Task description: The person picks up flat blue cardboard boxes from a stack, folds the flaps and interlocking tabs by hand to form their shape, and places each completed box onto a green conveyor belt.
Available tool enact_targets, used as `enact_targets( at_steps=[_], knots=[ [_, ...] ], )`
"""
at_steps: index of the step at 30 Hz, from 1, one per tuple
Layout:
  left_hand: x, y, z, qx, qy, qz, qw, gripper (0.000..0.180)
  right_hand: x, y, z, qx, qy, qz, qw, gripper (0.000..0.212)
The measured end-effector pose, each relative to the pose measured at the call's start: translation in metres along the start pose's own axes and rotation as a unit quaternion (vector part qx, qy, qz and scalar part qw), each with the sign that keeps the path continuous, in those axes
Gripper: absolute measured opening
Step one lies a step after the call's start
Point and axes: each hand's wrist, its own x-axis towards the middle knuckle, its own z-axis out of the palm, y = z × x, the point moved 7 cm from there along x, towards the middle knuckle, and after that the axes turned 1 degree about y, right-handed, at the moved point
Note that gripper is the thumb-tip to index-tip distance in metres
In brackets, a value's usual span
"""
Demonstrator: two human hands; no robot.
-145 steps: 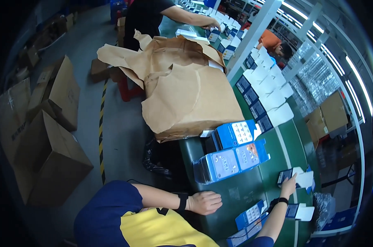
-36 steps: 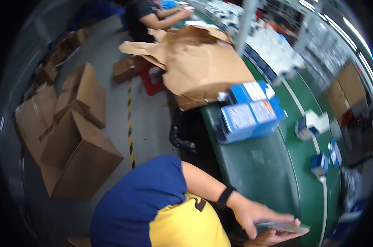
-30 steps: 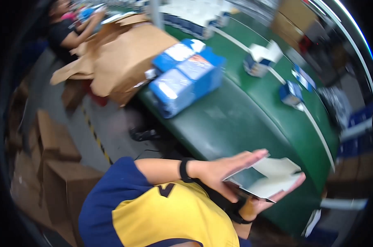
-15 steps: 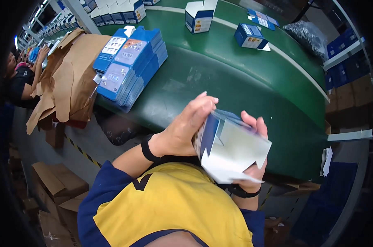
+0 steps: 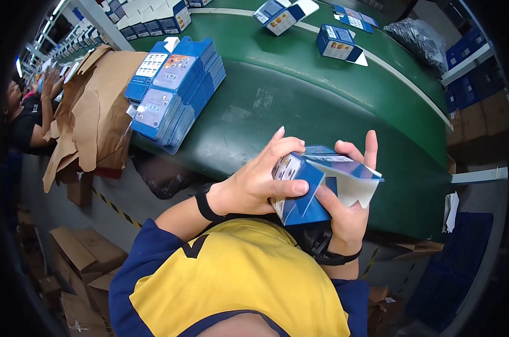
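Note:
Close in front of my yellow shirt I hold a partly folded blue and white carton [image 5: 312, 209] with both hands. My left hand [image 5: 256, 181] grips its left side, the thumb lying on a blue flap at the near end. On the right, my right hand [image 5: 349, 219] has its thumb pressed at the edge of that flap, while its index finger points up and other fingers are hidden behind the carton. A white-lined flap [image 5: 362, 188] sticks out at the carton's right side.
A stack of flat blue cartons [image 5: 178, 76] lies left on the green work surface [image 5: 254, 106], beside torn brown cardboard [image 5: 111, 84]. Two folded cartons, one tilted [image 5: 281, 19] and one lying [image 5: 336, 44], are at the back. Clear plastic [image 5: 414, 39] lies far right. A co-worker [image 5: 32, 121] is at left.
My hands have turned the carton, and a blue end flap now covers where its white inside showed. My thumbs have come onto this flap. At the back, an upright carton has tilted over.

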Motion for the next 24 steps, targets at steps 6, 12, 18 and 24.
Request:
enact_targets(
  at_steps=[6,12,18,24],
  knots=[
    [0.030,0.021,0.012,0.063,-0.017,0.003,0.998,0.066,-0.002,-0.011,-0.016,-0.013,-0.024,-0.100,0.995,0.083],
    [0.025,0.019,-0.008,0.028,0.064,0.020,0.997,0.057,0.012,-0.001,-0.007,0.079,-0.087,-0.130,0.985,0.071],
    [0.061,0.042,0.011,0.058,-0.048,0.102,0.992,0.068,-0.008,-0.031,-0.031,-0.009,0.012,-0.147,0.989,0.047],
    [0.049,0.037,0.009,-0.063,0.007,0.052,0.997,0.070,-0.028,-0.049,-0.018,-0.204,-0.091,-0.304,0.926,0.037]
  ],
)
